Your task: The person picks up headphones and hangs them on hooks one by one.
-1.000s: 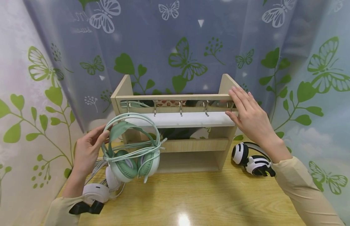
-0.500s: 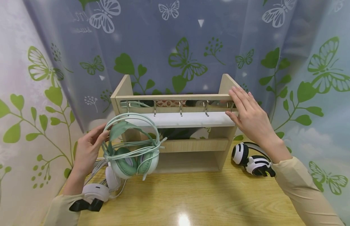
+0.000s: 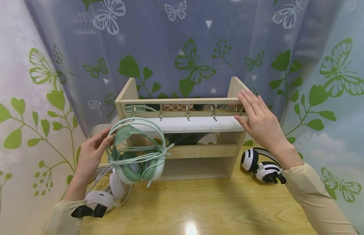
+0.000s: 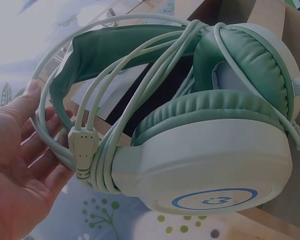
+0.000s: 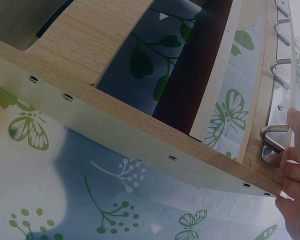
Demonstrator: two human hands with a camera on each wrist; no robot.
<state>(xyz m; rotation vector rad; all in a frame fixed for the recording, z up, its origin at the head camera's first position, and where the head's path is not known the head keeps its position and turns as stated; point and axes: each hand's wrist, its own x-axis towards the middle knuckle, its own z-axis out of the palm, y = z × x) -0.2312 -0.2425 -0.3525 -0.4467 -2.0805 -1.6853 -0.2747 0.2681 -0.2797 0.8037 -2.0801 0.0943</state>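
Observation:
A mint-green headset (image 3: 154,166) with green ear pads and its cable wound round it hangs before the rack's left side. My left hand (image 3: 92,155) holds the side of its headband between thumb and fingers, as the left wrist view (image 4: 20,155) also shows. The top of the headband overlaps the leftmost hook (image 3: 133,109) in the head view. My right hand (image 3: 259,120) rests with straight fingers on the top right corner of the wooden rack (image 3: 205,151), the thumb in front near the rightmost hook (image 5: 274,137).
Several metal hooks line a mirror-like strip (image 3: 199,107) along the rack's top. A white headset (image 3: 100,198) lies on the wooden table (image 3: 217,205) at the left, partly behind my left wrist. A black-and-white headset (image 3: 267,171) lies at the right. Patterned curtains (image 3: 158,39) surround the table.
The mint-green headset's ear cups have swung slightly up and to the left, while my left forearm has shifted a little. The right hand and the rack stay in place.

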